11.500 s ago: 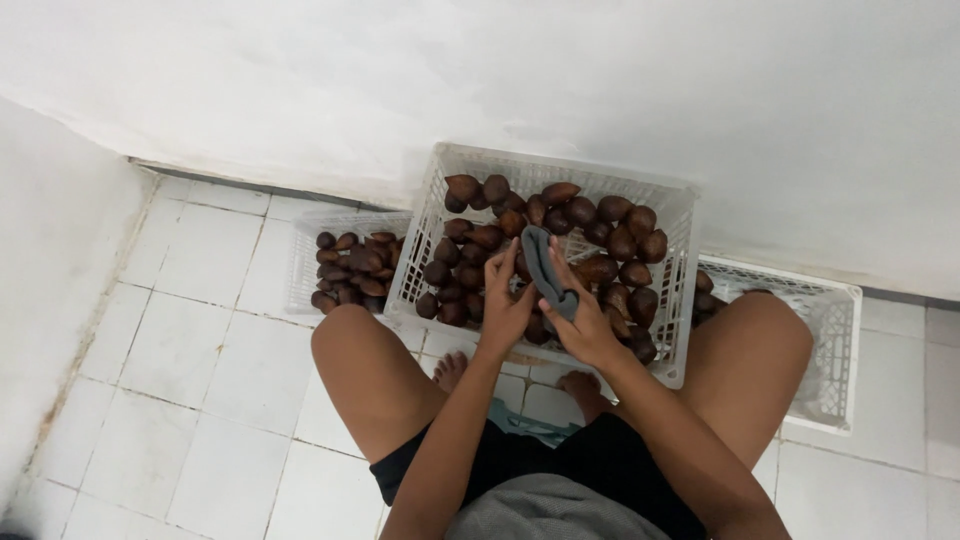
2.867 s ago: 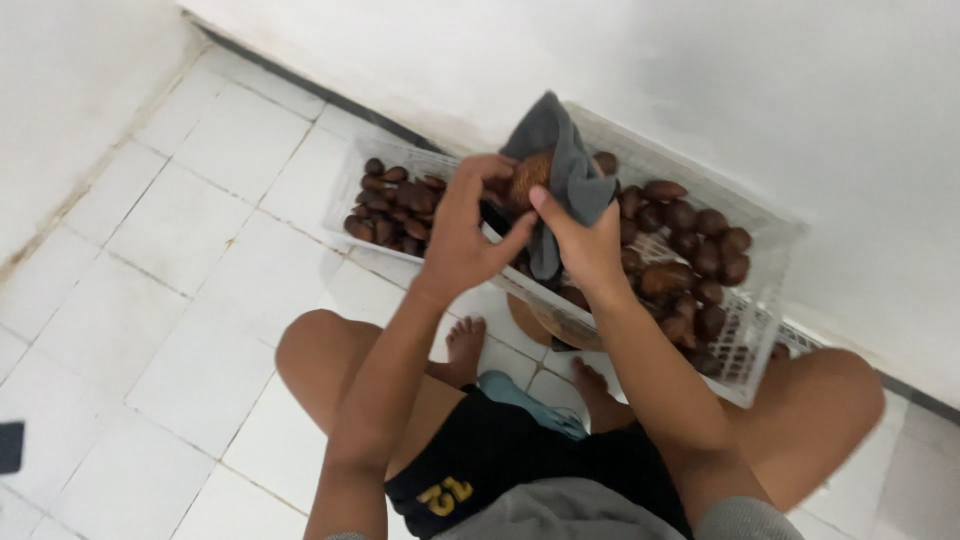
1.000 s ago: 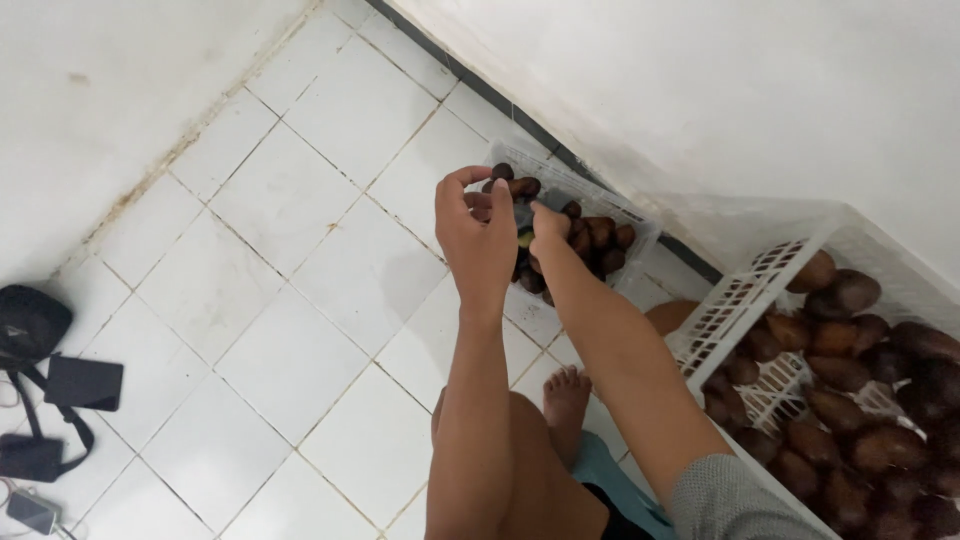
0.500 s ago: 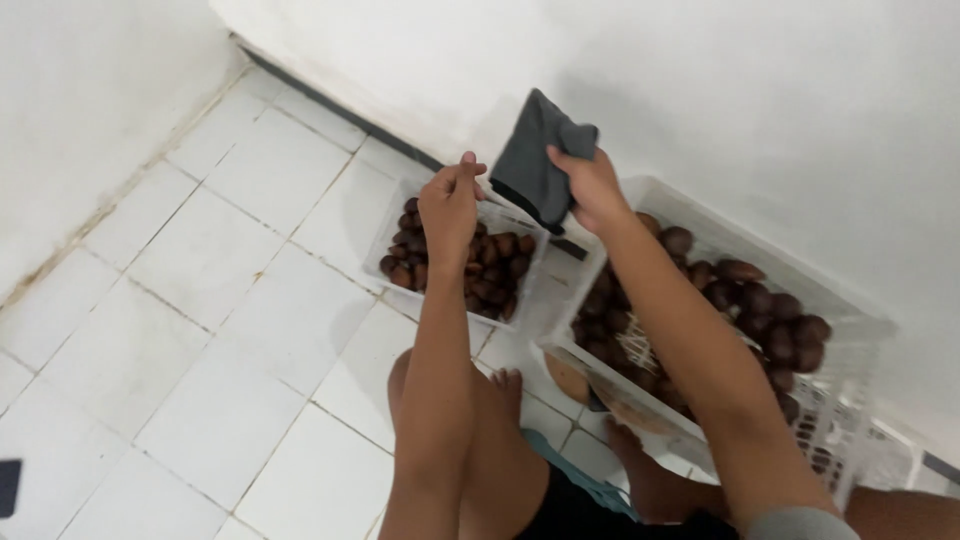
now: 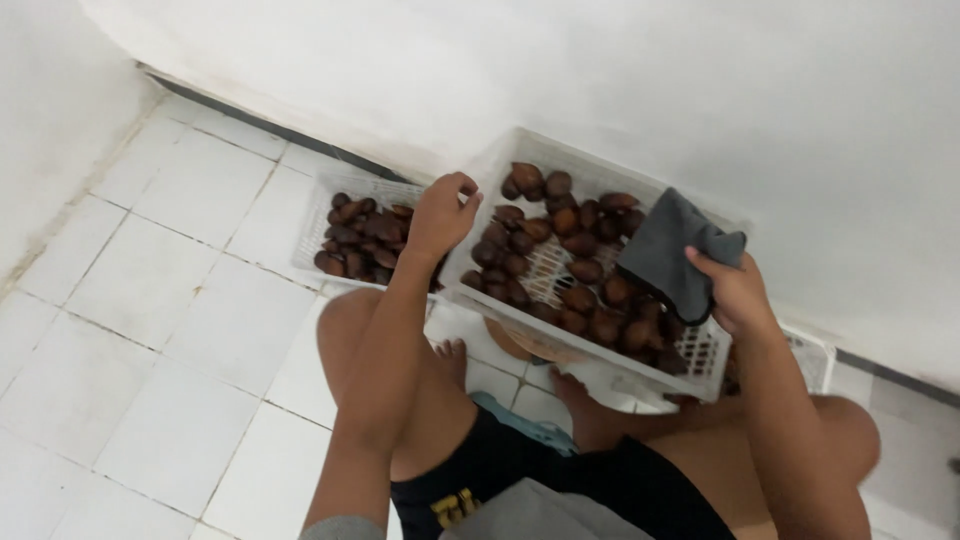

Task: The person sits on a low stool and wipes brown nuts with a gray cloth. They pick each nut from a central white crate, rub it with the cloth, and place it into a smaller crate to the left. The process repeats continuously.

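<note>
A seated person is shown between two wiping strokes. A dark grey cloth is bunched in the right hand, whose fingers are curled round its lower edge; it is held above the far right part of the large white basket of brown scaly fruits.

The left hand is closed over the gap between this basket and the small white basket of like fruits. Its fingers appear to be pinched on one fruit, though this cannot be told for certain.

By judgement, a fruit is being sorted, and the next move calls for fruit and cloth to be brought together.

Beyond the right-hand fingers a third white basket is partly hidden. A white wall stands close behind, and the bent knees crowd the white tiled floor.
</note>
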